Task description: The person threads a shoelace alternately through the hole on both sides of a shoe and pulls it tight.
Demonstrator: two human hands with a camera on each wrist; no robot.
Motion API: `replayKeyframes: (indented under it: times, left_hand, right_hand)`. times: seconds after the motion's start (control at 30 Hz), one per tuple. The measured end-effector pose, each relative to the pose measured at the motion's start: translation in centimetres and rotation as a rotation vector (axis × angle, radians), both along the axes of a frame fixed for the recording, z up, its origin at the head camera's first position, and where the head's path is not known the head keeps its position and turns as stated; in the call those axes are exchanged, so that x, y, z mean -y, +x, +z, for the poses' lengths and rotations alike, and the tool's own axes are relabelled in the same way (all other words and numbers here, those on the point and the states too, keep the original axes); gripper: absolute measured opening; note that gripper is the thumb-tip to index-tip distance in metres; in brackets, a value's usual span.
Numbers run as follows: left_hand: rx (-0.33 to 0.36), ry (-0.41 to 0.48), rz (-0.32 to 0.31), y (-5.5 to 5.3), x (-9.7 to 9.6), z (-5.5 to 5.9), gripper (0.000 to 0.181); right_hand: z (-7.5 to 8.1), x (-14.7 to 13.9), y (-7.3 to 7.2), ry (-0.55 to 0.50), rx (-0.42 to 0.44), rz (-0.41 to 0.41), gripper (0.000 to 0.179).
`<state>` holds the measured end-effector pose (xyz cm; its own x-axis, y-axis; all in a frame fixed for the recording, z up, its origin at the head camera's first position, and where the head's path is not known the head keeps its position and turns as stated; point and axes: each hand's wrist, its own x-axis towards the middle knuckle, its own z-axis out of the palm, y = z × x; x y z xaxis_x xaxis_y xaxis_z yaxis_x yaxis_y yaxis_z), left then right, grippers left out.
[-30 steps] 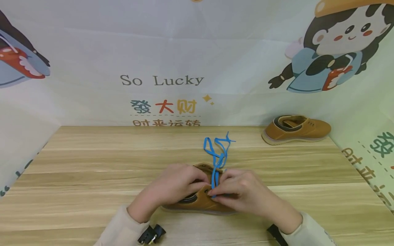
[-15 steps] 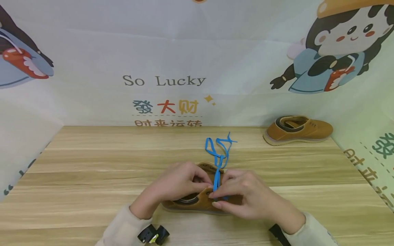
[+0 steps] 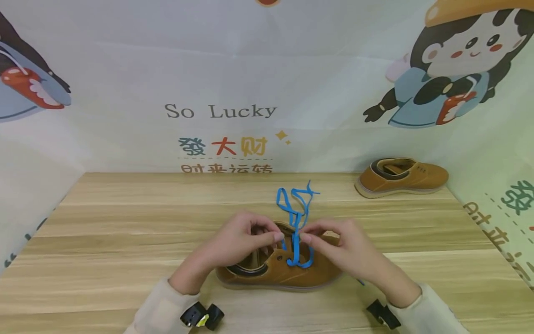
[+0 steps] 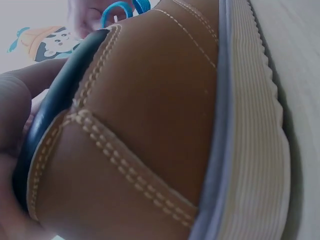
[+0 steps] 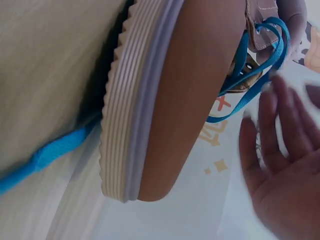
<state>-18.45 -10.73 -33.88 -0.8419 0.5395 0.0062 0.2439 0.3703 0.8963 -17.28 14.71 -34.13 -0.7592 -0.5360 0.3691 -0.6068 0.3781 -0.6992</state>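
Observation:
A brown shoe [image 3: 306, 276] with a dark collar lies in front of me, its toe to the right. A blue shoelace [image 3: 296, 250] runs through its eyelets, and its tangled length trails past the far side of the shoe onto the table. Above the opening, my left hand [image 3: 242, 239] pinches a short stretch of lace between thumb and forefinger. My right hand [image 3: 348, 248] is over the toe side, fingertips close beside the upright lace. The right wrist view shows that hand's thumb [image 5: 249, 140] apart from its fingers. Whether the fingertips touch the lace is unclear.
A second brown shoe [image 3: 402, 178], with no lace visible in it, stands at the back right of the wooden table [image 3: 125, 222]. Printed sheets [image 3: 225, 69] wall the table at the back and sides. One lace end [image 3: 361, 281] lies right of the near shoe.
My right hand has come away from the near eyelets and moved up and right, baring a lace loop there. My left fingers have lifted slightly from the shoe's edge.

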Motion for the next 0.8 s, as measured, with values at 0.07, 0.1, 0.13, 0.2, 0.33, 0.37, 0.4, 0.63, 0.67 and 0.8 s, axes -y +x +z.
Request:
replayKeyframes:
  times: [0.07,0.1,0.13,0.2,0.33,0.37,0.4,0.63,0.67,0.8]
  left_hand:
    - [0.001,0.019,0.012,0.0,0.1,0.1,0.016]
    - [-0.001,0.029,0.018,0.0,0.1,0.1,0.016]
    - [-0.003,0.039,0.022,0.1,0.2,0.2,0.016]
    - [0.002,0.056,0.033,0.0,0.3,0.2,0.016]
    - [0.018,0.088,0.049,-0.1,0.5,0.4,0.018]
    - [0.021,0.091,0.053,-0.1,0.6,0.5,0.019]
    - [0.023,0.092,0.059,-0.1,0.6,0.5,0.019]
    - [0.014,0.112,0.105,-0.2,1.1,1.0,0.022]
    - [0.022,0.116,0.112,-0.2,1.2,1.1,0.022]
    - [0.075,0.167,0.134,-0.3,1.3,1.4,0.024]
  right_hand:
    - [0.2,-0.1,-0.2,0.037,0.015,-0.099,0.011]
    - [0.2,-0.1,-0.3,0.052,0.019,-0.142,0.012]
    - [0.3,-0.2,-0.4,0.069,0.02,-0.182,0.013]
    - [0.5,-0.5,-0.5,0.113,0.039,-0.241,0.018]
    - [0.8,-1.1,-0.7,0.247,0.126,-0.262,0.031]
    - [0.9,-1.2,-0.7,0.277,0.156,-0.242,0.033]
    - [0.8,-1.2,-0.8,0.302,0.182,-0.216,0.034]
    - [0.5,-1.2,-0.8,0.307,0.334,-0.086,0.038]
    - [0.5,-1.2,-0.8,0.302,0.343,-0.082,0.038]
    - [0.6,-1.2,-0.8,0.296,0.365,-0.072,0.038]
